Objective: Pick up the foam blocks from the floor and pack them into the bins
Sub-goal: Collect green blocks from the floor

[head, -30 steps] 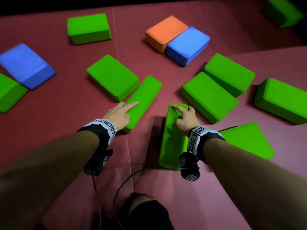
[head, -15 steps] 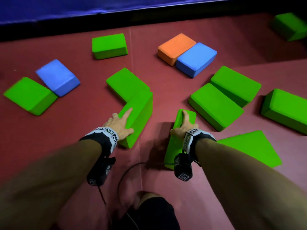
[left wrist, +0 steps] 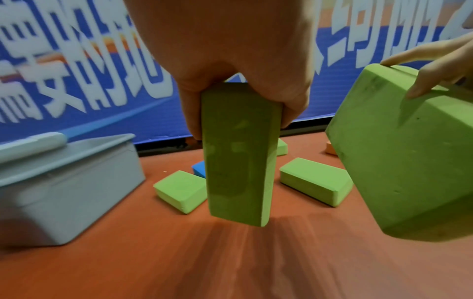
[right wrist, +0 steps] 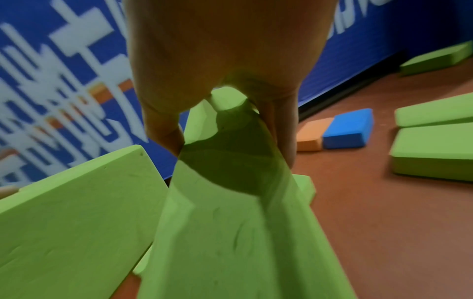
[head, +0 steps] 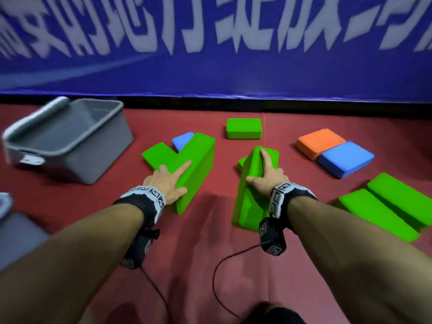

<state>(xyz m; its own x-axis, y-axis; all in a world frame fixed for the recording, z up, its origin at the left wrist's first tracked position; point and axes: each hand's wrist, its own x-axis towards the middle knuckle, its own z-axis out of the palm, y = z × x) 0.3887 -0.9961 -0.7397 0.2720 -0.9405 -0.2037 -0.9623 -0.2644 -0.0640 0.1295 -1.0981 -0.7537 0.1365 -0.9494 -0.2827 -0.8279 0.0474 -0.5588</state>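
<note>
My left hand (head: 171, 181) grips a green foam block (head: 197, 169) by its narrow sides. In the left wrist view that block (left wrist: 238, 161) hangs on end above the red floor, thumb and fingers (left wrist: 289, 105) clamping its top. My right hand (head: 259, 171) grips a second green block (head: 245, 202), also raised and tilted; the right wrist view shows this block (right wrist: 230, 222) between thumb and fingers. An open grey bin (head: 67, 146) stands tilted at the left, beyond my left hand.
Loose blocks lie on the floor: green (head: 159, 155), blue (head: 182, 140), green (head: 243, 128), orange (head: 319, 142), blue (head: 346, 159), and two green ones (head: 378, 213) at the right. A second grey bin's corner (head: 14, 232) shows lower left. A blue banner wall (head: 210, 73) closes the back.
Both hands have closed round their green blocks and lifted them off the floor. The head view has swung up and left, bringing the grey bin and the banner wall into sight.
</note>
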